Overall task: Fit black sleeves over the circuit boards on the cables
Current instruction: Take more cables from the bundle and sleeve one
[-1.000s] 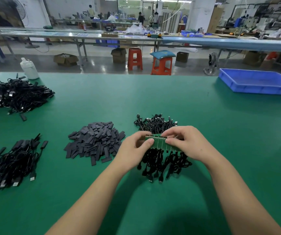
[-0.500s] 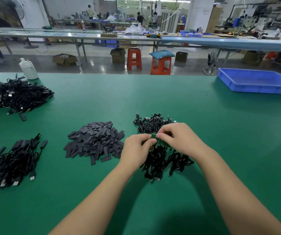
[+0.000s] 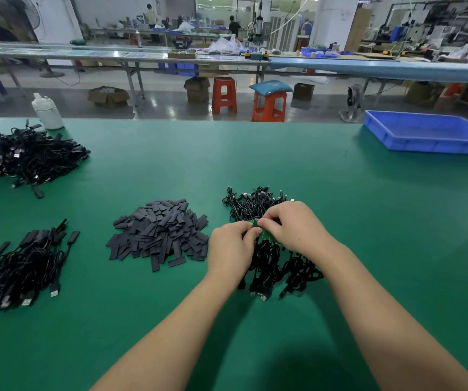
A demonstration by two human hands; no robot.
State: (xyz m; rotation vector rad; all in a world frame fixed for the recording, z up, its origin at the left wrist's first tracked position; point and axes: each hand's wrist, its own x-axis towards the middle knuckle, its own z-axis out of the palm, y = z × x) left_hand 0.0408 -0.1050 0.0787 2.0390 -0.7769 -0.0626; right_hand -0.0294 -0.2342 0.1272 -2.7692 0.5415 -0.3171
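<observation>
— Near the middle of the mat (image 3: 340,210), what were the hands doing?

— Both were pinched on one green board (image 3: 266,234). The left hand (image 3: 231,249) held its left end between thumb and fingertips, and the right hand (image 3: 292,227) was closed over its right part. Most of the board was hidden under the fingers, so I could not tell how many boards were joined there.

— And the cables?

— A black bunch of cables (image 3: 280,268) hung from the board toward the person and lay on the mat. More cable ends (image 3: 251,203) showed just beyond the hands.

— Where were the sleeves?

— In a loose heap of sleeves (image 3: 161,231) to the left of the hands, near but not touching them. Neither hand held one.

— How would you judge the handling?

— The board looked thin, stiff and light, probably easy to crack where the wires join, so I would hold it by its edges, not by the cables. The cables were limp and tangle-prone. The sleeves looked flat, soft and light; each would likely need pinching open at one end before sliding over a board.

— Anything else on the mat?

— Two other cable piles at far left (image 3: 27,160) (image 3: 20,266), and a blue tray (image 3: 430,143) at far right.
</observation>
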